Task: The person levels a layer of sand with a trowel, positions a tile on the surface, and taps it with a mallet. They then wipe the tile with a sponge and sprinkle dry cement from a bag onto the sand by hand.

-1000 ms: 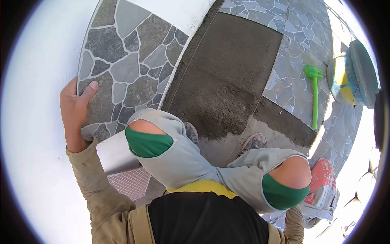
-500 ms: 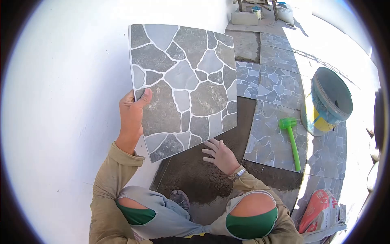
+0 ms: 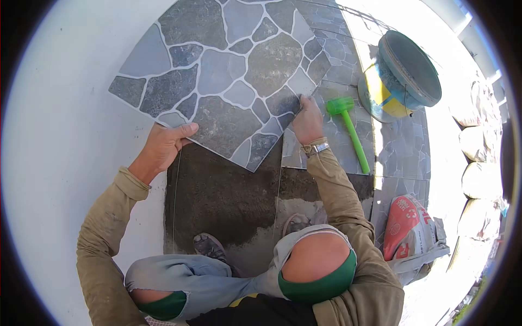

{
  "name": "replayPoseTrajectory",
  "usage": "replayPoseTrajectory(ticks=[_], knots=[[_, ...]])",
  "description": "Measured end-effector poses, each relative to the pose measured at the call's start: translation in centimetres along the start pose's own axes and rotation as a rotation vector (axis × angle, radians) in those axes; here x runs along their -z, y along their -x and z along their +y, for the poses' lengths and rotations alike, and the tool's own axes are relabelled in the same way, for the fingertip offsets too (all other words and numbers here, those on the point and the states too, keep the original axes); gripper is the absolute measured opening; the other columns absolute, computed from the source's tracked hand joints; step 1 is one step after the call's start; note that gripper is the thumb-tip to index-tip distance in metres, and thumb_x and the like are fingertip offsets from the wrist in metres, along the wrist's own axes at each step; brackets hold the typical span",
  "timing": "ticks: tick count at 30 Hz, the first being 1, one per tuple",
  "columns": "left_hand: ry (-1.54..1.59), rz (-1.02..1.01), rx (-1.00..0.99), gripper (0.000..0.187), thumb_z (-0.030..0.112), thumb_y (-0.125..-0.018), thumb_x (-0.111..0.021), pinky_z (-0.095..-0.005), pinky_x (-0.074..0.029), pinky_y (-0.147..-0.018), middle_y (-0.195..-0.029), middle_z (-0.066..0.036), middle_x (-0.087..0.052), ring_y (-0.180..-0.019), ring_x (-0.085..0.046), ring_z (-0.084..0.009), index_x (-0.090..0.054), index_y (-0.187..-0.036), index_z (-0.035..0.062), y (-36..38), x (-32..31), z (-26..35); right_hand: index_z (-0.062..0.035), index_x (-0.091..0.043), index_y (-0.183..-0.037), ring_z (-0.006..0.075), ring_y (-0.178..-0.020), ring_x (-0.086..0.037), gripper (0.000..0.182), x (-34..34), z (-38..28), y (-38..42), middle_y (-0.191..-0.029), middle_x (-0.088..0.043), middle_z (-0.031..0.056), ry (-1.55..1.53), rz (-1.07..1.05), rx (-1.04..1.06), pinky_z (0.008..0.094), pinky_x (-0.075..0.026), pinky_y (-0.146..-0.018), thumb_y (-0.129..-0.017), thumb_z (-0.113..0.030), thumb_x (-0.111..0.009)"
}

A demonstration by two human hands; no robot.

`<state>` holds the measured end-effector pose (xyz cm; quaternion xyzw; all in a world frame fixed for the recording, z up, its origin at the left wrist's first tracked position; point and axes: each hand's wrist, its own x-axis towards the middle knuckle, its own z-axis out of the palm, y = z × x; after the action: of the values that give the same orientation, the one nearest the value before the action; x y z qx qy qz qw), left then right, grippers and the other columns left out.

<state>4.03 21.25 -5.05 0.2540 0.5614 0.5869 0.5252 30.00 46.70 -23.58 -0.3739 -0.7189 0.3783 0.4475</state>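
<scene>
A large square floor tile (image 3: 220, 70) with a grey stone pattern and pale joint lines is held up in front of me, turned cornerwise. My left hand (image 3: 163, 144) grips its lower left edge, thumb on the face and fingers behind. At its right edge, my right hand (image 3: 309, 120) is closed on the tile near a corner. Dark wet mortar (image 3: 223, 185) lies below it, partly covered from view by the tile. Laid tiles (image 3: 348, 141) of the same pattern are to the right, next to my right forearm.
A green mallet (image 3: 350, 130) lies on the laid tiles. Behind it stands a bucket (image 3: 402, 76). A red and white bag (image 3: 410, 228) sits at the right. The white wall (image 3: 81, 108) runs along my left. Thin strings cross the mortar bed.
The tile has come nearer and rotated cornerwise. My right hand, spread beneath the tile before, now grips its right edge. My view has shifted, and both shoes now show.
</scene>
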Motion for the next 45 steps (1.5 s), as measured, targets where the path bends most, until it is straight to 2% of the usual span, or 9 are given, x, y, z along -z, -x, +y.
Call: replayPoseTrajectory(ticks=[1, 3, 6, 19, 25, 29, 31, 34, 45], knots=[[0.108, -0.002, 0.072, 0.015, -0.001, -0.092, -0.065, -0.0395, -0.056, -0.091, -0.104, -0.009, -0.068, -0.1, -0.068, -0.0218, -0.063, -0.107, 0.001, -0.4, 0.0, -2.9, 0.0011, -0.065, -0.101, 0.0189, -0.095, -0.061, 0.016, 1.0, -1.7, -0.5, -0.106, -0.061, 0.0086, 0.495, 0.151, 0.26, 0.0363, -0.05, -0.078, -0.097, -0.011, -0.055], [0.338, -0.036, 0.141, 0.015, -0.002, -0.092, -0.064, -0.04, -0.054, -0.097, -0.108, -0.01, -0.069, -0.104, -0.067, -0.0233, -0.063, -0.107, -0.0009, -0.1, -0.7, -9.3, -0.0009, -0.066, -0.088, 0.0142, -0.075, -0.054, 0.017, 1.2, -2.7, -2.0, -0.083, -0.057, 0.0039, -0.773, 0.301, -0.549, 0.0348, -0.044, -0.063, -0.096, -0.014, -0.057], [0.546, -0.052, 0.262, 0.017, -0.002, -0.092, -0.064, -0.0414, -0.051, -0.102, -0.113, -0.012, -0.068, -0.11, -0.065, -0.0234, -0.062, -0.109, -0.0014, -0.2, -0.9, -12.5, -0.0019, -0.063, -0.075, 0.0107, -0.062, -0.042, 0.025, 2.0, 1.8, -1.8, -0.067, -0.048, -0.0009, -0.14, 0.15, -0.275, 0.0337, -0.033, -0.054, -0.096, -0.014, -0.056], [0.604, 0.088, 0.488, 0.023, 0.001, -0.092, -0.063, -0.0394, -0.051, -0.107, -0.118, -0.014, -0.066, -0.114, -0.065, -0.0241, -0.058, -0.115, -0.0048, -4.8, 3.1, -17.1, 0.0063, -0.053, -0.063, 0.0131, -0.06, -0.042, 0.028, -5.9, 6.6, -2.7, -0.059, -0.05, 0.0084, -0.055, 0.176, -0.608, 0.0411, -0.035, -0.055, -0.083, -0.012, -0.055], [0.588, 0.115, 0.432, 0.022, 0.002, -0.092, -0.065, -0.0378, -0.054, -0.103, -0.114, -0.011, -0.067, -0.111, -0.066, -0.0226, -0.06, -0.113, -0.0021, -7.1, 4.9, -19.6, 0.0122, -0.062, -0.075, 0.0358, -0.068, -0.063, 0.03, -8.4, 11.9, -4.4, -0.076, -0.065, 0.0289, 0.276, 0.05, -0.346, 0.0493, -0.044, -0.066, -0.082, -0.016, -0.056], [0.586, 0.125, 0.404, 0.02, 0.002, -0.092, -0.065, -0.0368, -0.055, -0.101, -0.11, -0.01, -0.068, -0.107, -0.067, -0.0215, -0.061, -0.111, -0.0013, -7.8, 5.1, -19.5, 0.0027, -0.061, -0.075, 0.0406, -0.071, -0.059, 0.021, -10.0, 15.1, -5.2, -0.077, -0.062, 0.0225, 0.196, 0.1, -0.536, 0.0483, -0.04, -0.06, -0.083, -0.016, -0.056], [0.591, 0.123, 0.401, 0.02, 0.002, -0.092, -0.065, -0.0376, -0.054, -0.102, -0.112, -0.011, -0.068, -0.109, -0.066, -0.0217, -0.061, -0.111, -0.0017, -7.9, 5.2, -20.0, 0.0097, -0.068, -0.083, 0.0476, -0.088, -0.065, 0.035, -9.3, 15.2, -5.3, -0.091, -0.067, 0.0337, 0.439, -0.099, -0.302, 0.0506, -0.048, -0.076, -0.084, -0.023, -0.055], [0.593, 0.113, 0.415, 0.02, 0.002, -0.092, -0.065, -0.0388, -0.052, -0.105, -0.114, -0.011, -0.067, -0.111, -0.065, -0.0215, -0.061, -0.111, -0.0016, -8.5, 5.6, -20.9, 0.0051, -0.066, -0.084, 0.0368, -0.075, -0.064, 0.027, -10.5, 16.6, -5.8, -0.082, -0.067, 0.0233, 0.24, 0.084, -0.512, 0.0462, -0.045, -0.066, -0.084, -0.02, -0.056], [0.623, 0.14, 0.398, 0.02, 0.005, -0.094, -0.064, -0.041, -0.051, -0.106, -0.114, -0.01, -0.065, -0.111, -0.064, -0.0233, -0.059, -0.112, 0.0, -8.8, 4.6, -21.1, 0.007, -0.07, -0.086, 0.0492, -0.096, -0.065, 0.036, -10.4, 16.4, -7.2, -0.093, -0.068, 0.032, 0.172, -0.039, -0.559, 0.0519, -0.051, -0.085, -0.082, -0.028, -0.06]])
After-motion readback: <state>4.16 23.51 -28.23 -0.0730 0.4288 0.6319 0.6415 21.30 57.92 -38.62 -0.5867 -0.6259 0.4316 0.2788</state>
